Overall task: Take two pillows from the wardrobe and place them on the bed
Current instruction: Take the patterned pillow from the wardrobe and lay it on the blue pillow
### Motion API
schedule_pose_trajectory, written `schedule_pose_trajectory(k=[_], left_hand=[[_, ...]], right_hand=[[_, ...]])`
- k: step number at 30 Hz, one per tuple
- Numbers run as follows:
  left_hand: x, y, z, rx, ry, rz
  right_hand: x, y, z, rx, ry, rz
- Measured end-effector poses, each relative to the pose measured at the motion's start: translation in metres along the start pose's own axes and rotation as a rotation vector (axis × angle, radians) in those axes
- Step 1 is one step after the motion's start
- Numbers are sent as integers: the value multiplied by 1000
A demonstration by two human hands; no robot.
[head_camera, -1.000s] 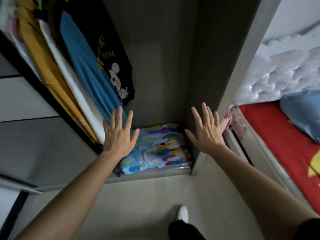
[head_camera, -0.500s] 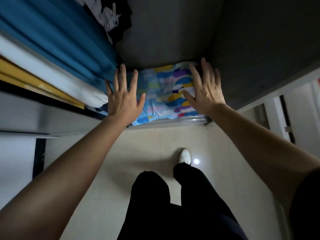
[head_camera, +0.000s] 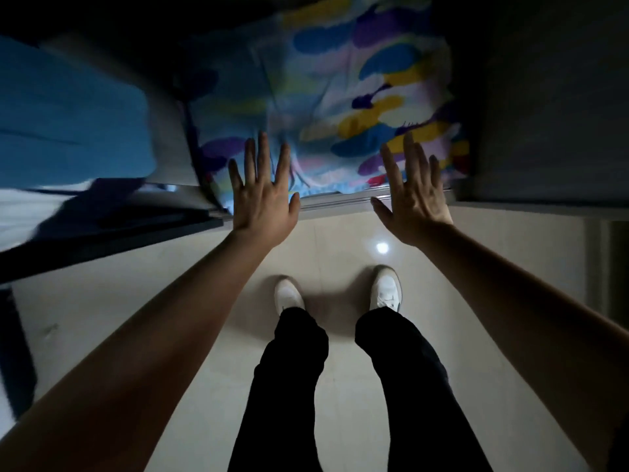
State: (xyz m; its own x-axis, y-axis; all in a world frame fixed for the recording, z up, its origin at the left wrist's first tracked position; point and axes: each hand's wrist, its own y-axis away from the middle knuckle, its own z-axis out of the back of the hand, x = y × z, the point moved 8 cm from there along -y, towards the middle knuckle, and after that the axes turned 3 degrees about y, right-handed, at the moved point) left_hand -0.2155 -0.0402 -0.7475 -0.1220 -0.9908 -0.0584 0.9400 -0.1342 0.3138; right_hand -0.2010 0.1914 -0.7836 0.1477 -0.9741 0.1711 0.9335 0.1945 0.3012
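Note:
A pillow [head_camera: 340, 97] with blue, yellow and purple patches on a pale cover lies on the wardrobe's bottom shelf, filling the upper middle of the view. My left hand [head_camera: 262, 195] hovers with fingers spread over the pillow's near left corner. My right hand [head_camera: 413, 195] is spread the same way over its near right corner. Both hands hold nothing. Whether the fingertips touch the fabric I cannot tell. A second pillow and the bed are not visible.
The wardrobe's metal bottom rail [head_camera: 340, 201] runs under both hands. Hanging blue clothing [head_camera: 68, 114] crowds the left side. A dark wardrobe wall [head_camera: 544, 97] stands on the right. My legs and white shoes [head_camera: 384, 287] stand on the pale tiled floor [head_camera: 136, 284].
The view has tilted down and closed in on the pillow. Both hands have dropped toward its near edge. The bed has gone out of view.

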Motion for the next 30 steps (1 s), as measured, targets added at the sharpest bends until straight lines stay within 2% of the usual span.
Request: schedule_pose_trajectory(k=[8, 15, 19, 22, 25, 30], left_hand=[[10, -72, -190, 92, -6, -41], [19, -105, -256, 17, -30, -34], [19, -106, -241, -137, -52, -50], [19, -108, -220, -51, 25, -74], [21, -105, -173, -84, 103, -59], [16, -74, -77, -192, 231, -110]], right_hand=[[-20, -77, -163, 17, 29, 0], [-26, -115, -221, -50, 196, 63], [-25, -113, -225, -76, 223, 59], [-18, -111, -209, -55, 200, 44], [-10, -106, -176, -57, 164, 26], [12, -79, -92, -210, 84, -3]])
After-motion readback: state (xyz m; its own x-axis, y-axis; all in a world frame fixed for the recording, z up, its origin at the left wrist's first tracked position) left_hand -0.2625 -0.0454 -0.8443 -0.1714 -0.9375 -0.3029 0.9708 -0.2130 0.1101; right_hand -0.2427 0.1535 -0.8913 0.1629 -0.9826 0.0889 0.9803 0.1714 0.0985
